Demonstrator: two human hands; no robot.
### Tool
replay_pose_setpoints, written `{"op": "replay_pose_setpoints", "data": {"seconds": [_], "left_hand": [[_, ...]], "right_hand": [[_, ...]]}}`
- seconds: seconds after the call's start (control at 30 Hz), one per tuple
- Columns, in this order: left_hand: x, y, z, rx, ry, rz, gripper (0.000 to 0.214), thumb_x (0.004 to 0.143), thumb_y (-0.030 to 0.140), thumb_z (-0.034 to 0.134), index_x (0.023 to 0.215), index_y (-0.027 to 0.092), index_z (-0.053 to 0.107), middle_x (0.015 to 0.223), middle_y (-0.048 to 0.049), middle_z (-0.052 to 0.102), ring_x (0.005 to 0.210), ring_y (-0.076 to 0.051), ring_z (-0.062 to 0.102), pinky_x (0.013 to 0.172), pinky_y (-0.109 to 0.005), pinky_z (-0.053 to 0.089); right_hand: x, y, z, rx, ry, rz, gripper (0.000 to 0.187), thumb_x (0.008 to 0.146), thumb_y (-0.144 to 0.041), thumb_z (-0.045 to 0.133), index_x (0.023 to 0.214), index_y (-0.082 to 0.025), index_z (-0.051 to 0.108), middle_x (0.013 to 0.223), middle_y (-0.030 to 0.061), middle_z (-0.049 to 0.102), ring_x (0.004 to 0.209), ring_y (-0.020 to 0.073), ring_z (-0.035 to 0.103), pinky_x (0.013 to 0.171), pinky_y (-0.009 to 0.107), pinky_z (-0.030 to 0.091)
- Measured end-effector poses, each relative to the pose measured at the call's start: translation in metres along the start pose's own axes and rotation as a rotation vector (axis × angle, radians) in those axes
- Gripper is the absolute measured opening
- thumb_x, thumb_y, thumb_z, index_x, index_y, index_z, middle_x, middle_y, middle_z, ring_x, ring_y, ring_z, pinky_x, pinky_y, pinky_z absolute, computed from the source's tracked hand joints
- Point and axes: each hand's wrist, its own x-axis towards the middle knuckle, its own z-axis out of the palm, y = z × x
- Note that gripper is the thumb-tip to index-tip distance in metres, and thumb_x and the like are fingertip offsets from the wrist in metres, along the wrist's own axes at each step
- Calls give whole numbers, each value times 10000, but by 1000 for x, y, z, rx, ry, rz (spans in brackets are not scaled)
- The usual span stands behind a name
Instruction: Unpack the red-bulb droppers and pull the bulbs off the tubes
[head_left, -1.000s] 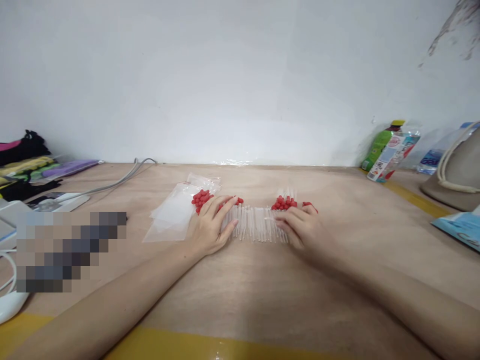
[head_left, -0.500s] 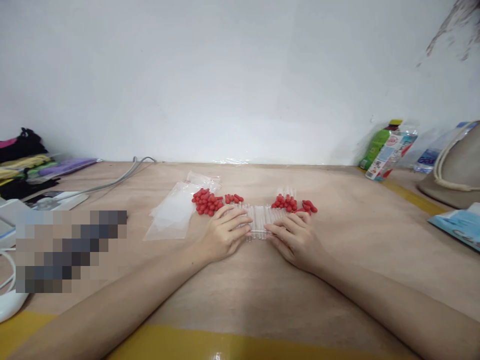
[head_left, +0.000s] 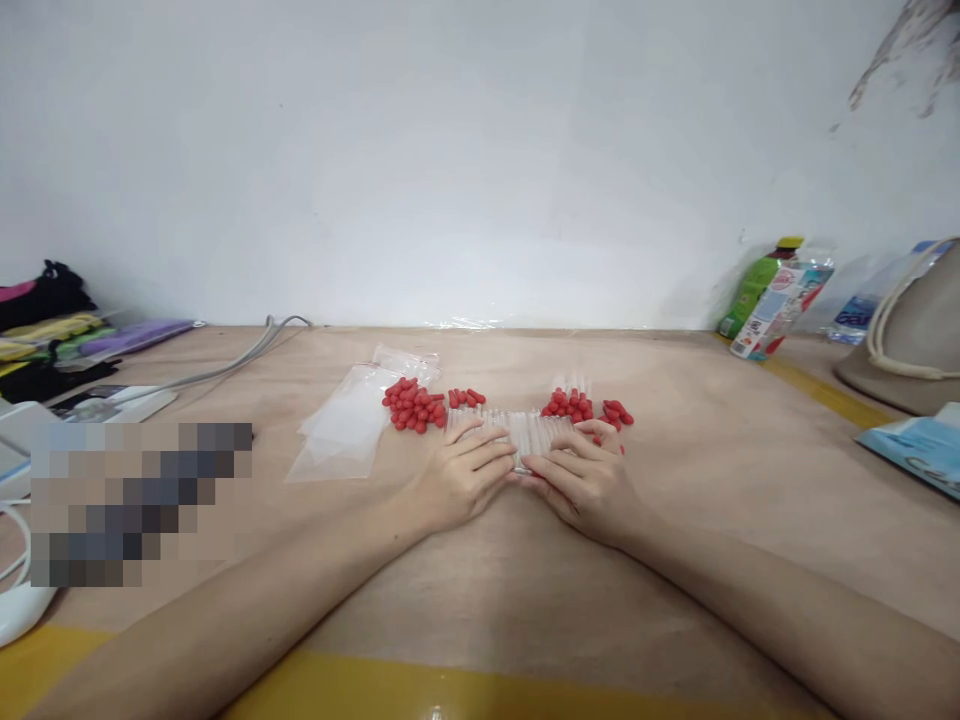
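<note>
A row of clear dropper tubes (head_left: 534,435) lies side by side between my hands. My left hand (head_left: 465,470) curves over the row's left part, fingers closed along it. From the other side my right hand (head_left: 589,475) grips the right part, its fingertips nearly meeting the left ones at the near ends. Thumbs are mostly hidden below. Just behind the left hand sits a pile of red rubber bulbs (head_left: 414,405), with a few loose bulbs (head_left: 467,397) beside it. Behind the right hand, red bulbs (head_left: 568,404) are fitted on clear tubes; more bulbs (head_left: 617,413) lie right of them.
Clear plastic bags (head_left: 341,430) lie left of the red pile. A grey cable (head_left: 225,368) runs across the table's left side. Bottles (head_left: 776,300) lean at the back right near a grey hat (head_left: 919,330) and a blue packet (head_left: 919,450). Folded cloths (head_left: 52,325) are far left.
Both hands have closed in at the near ends of the tubes, the left shifting slightly right. The near tube ends, visible before, are now mostly covered by fingers.
</note>
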Motion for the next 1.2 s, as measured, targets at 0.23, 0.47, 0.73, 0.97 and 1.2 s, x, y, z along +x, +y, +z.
{"op": "replay_pose_setpoints", "data": {"seconds": [0.23,0.47,0.73,0.97,1.2], "left_hand": [[-3,-1,-2,-116,-45,26,116,839,161,504,895,138,602,918,-52,688,1032,-169,583,941,-331,429],[-5,-1,-1,-200,-46,15,111,838,146,499,896,137,594,928,-59,681,1012,-161,593,949,-322,441],[-10,-2,-1,-258,-29,16,84,821,130,523,870,121,591,892,-72,681,1004,-165,596,954,-325,443],[-9,-1,-5,-261,-43,19,97,819,129,523,890,124,589,894,-66,682,1013,-164,594,962,-316,435],[-15,-13,-16,-167,24,-91,114,831,145,506,901,159,595,878,-52,675,944,-179,614,860,-353,473]], "right_hand": [[-5,3,-3,-23,-26,-26,98,821,-232,557,891,-235,626,633,-36,651,729,124,562,887,367,267],[-10,4,-3,-32,-40,-34,73,834,-242,543,873,-238,606,666,-34,669,807,130,576,920,362,247],[-9,3,-8,-103,-29,-81,29,821,-216,566,830,-219,594,675,-49,674,848,121,591,926,367,234],[-11,2,-12,-111,12,-129,53,812,-217,587,858,-232,610,709,-60,687,852,126,611,906,372,259],[-19,24,-27,-114,24,20,75,787,-215,608,855,-237,631,754,-31,681,813,146,604,819,351,323]]}}
